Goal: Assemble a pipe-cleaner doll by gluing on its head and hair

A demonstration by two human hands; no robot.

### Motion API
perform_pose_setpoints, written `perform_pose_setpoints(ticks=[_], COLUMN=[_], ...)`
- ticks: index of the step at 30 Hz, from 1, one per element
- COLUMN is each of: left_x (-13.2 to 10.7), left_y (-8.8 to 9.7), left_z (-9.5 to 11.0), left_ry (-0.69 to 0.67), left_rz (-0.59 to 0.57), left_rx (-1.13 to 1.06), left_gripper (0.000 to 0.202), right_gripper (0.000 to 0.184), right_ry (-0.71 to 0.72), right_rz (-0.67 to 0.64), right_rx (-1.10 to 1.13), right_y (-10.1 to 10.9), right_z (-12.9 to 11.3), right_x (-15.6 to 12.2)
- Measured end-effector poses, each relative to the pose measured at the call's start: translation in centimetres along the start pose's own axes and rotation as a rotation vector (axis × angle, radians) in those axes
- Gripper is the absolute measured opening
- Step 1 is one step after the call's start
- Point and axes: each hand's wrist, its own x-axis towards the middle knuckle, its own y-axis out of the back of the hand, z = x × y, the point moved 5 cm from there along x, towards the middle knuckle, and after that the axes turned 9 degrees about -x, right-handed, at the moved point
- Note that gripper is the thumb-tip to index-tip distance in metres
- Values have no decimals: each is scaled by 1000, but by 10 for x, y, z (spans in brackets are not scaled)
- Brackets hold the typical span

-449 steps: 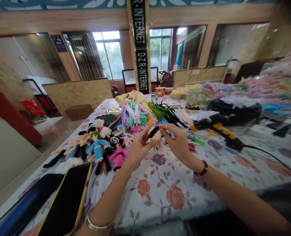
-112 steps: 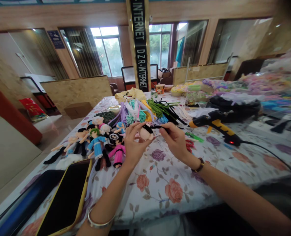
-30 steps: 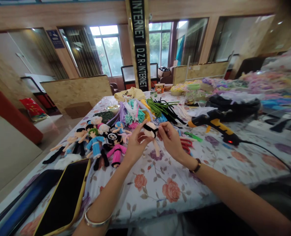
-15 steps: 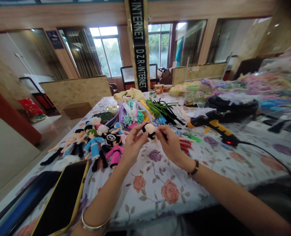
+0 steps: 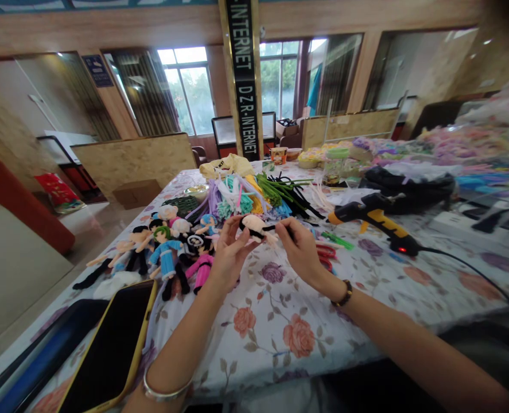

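My left hand (image 5: 227, 253) pinches a small cream doll head (image 5: 251, 223) held above the floral tablecloth (image 5: 280, 321). A black pipe cleaner strand (image 5: 269, 228) wraps across the head. My right hand (image 5: 298, 248) pinches the free end of that strand, just right of the head. Both hands hover over the table's middle, fingers closed. A row of finished pipe cleaner dolls (image 5: 168, 252) lies just left of my left hand.
A bundle of coloured pipe cleaners (image 5: 254, 198) lies behind my hands. A yellow and black glue gun (image 5: 377, 222) with a red light rests to the right, its cord trailing right. Red scissors (image 5: 326, 252) lie by my right wrist. A phone in a yellow case (image 5: 112, 350) sits near left.
The doll head has tipped sideways between my fingers and the black strand now stretches out to the right. My hands stay at the same spot over the table.
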Motion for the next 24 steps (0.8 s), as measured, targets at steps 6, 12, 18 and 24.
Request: perform_pose_setpoints(ticks=[6, 12, 18, 24], left_x=[-2, -2, -2, -3], left_y=[-4, -3, -2, -3], left_z=[-3, -3, -3, -1], left_ry=[42, 15, -3, -60], left_rz=[-51, -23, -44, -16], left_rx=[98, 77, 102, 174], left_gripper=[46, 49, 48, 44], right_gripper=[16, 13, 15, 16], right_ry=[105, 175, 160, 142], right_rz=[32, 7, -9, -18], right_rx=[63, 18, 24, 12], right_y=[1, -1, -1, -1], right_z=[-5, -10, -10, -10], right_x=[-3, -4, -5, -5])
